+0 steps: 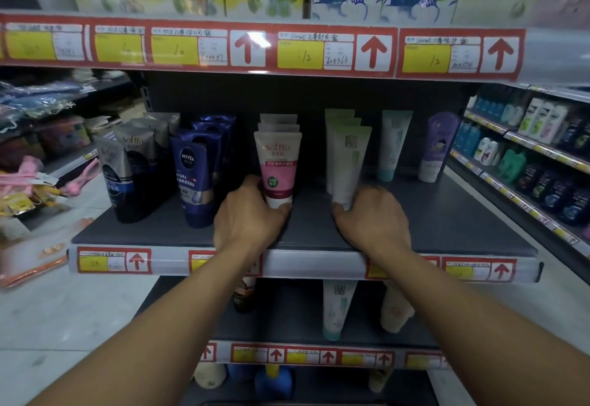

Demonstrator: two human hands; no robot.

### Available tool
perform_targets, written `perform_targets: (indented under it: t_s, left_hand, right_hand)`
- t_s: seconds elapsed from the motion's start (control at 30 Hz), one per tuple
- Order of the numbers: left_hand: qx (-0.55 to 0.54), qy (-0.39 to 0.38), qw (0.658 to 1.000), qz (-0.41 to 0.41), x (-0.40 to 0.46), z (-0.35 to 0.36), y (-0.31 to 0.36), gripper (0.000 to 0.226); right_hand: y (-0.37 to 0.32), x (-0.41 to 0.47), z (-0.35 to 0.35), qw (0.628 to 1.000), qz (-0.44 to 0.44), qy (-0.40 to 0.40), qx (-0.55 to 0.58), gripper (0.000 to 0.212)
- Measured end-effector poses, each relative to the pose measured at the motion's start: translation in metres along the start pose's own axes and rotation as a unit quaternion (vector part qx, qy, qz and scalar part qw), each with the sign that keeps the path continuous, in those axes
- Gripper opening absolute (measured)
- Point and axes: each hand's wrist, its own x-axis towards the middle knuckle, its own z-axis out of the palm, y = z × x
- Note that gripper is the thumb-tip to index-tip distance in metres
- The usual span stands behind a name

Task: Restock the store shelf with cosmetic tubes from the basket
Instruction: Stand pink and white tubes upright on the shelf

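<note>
The pink tube (277, 166) reads "Softto". Left of it, the blue tube (193, 179) reads "NIVEA", "HYDRA". Above it, one price label (314, 54) shows "12" and "605366" (handwritten). Grey tubes (134, 147), far left, read "Softto".

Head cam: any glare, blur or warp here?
Head view: glare washes the upper price strip and the boxes above; wide-angle bowing curves the shelf edge; left-edge goods are smeared; the shelf back is dim, yet the pink tube at the left hand reads sharp.
</note>
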Motion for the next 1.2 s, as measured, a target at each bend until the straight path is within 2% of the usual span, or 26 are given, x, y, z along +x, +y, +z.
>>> perform_targets:
  t_s: [0.3,0.43,0.53,0.7,0.8,0.9,1.07,1.2]
  left_hand:
    - [0.018,0.006,1.000,-0.005,0.000,0.005,-0.003,0.055]
    - [-0.011,0.012,1.000,-0.013,-0.003,0.004,-0.004,0.057]
    - [-0.033,0.025,0.999,-0.012,-0.011,0.000,-0.006,0.049]
    - [-0.044,0.039,0.996,0.068,-0.031,-0.008,-0.007,0.019]
    - [-0.033,0.034,0.990,0.130,-0.047,-0.012,-0.009,0.016]
    - [-0.028,0.044,0.986,0.161,-0.065,-0.020,-0.010,0.013]
    - [-0.022,0.045,0.982,0.182,-0.094,-0.032,-0.014,0.015]
    - [-0.022,0.036,0.985,0.169,-0.118,-0.037,-0.017,0.015]
  right_hand:
    - [0.000,-0.003,0.002,1.000,0.009,-0.008,0.008,0.042]
    - [-0.006,-0.007,-0.002,0.999,0.029,0.025,0.013,0.045]
    - [-0.010,-0.015,-0.009,0.995,0.052,0.067,0.060,0.036]
    - [-0.003,-0.030,-0.019,0.988,0.012,0.117,0.098,0.015]
    - [0.001,-0.045,-0.021,0.984,-0.005,0.132,0.121,0.010]
    - [0.003,-0.064,-0.026,0.982,-0.020,0.135,0.129,0.020]
    - [0.008,-0.102,-0.033,0.983,-0.076,0.132,0.100,0.024]
    - [0.010,-0.132,-0.037,0.986,-0.076,0.120,0.085,0.018]
